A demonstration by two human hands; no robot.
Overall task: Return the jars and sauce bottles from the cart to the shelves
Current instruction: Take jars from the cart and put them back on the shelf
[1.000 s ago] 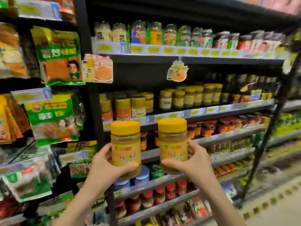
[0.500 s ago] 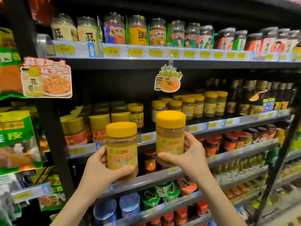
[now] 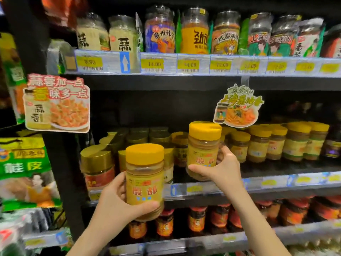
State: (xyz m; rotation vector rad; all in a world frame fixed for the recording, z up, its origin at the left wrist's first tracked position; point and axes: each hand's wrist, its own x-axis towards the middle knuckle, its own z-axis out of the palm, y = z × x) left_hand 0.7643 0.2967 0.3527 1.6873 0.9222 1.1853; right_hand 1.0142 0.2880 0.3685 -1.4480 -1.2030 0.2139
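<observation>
I hold two matching yellow-lidded jars with yellow labels. My left hand [image 3: 114, 204] grips the left jar [image 3: 144, 180] upright in front of the middle shelf's edge [image 3: 267, 182]. My right hand [image 3: 224, 169] grips the right jar [image 3: 203, 150], higher and farther in, its base just above the middle shelf's front. Right of it stands a row of similar yellow-lidded jars [image 3: 276, 143] on that shelf. The cart is out of view.
Gold-lidded jars [image 3: 97, 167] stand at the middle shelf's left. The top shelf [image 3: 184, 64] carries tall labelled jars. Red-lidded jars [image 3: 197, 218] fill the shelf below. A noodle sign [image 3: 238, 108] hangs just above the right jar. Green bags [image 3: 25, 170] hang at left.
The view has closed in on the shelves. My right hand has carried its jar up and forward to the middle shelf. The left jar has risen a little.
</observation>
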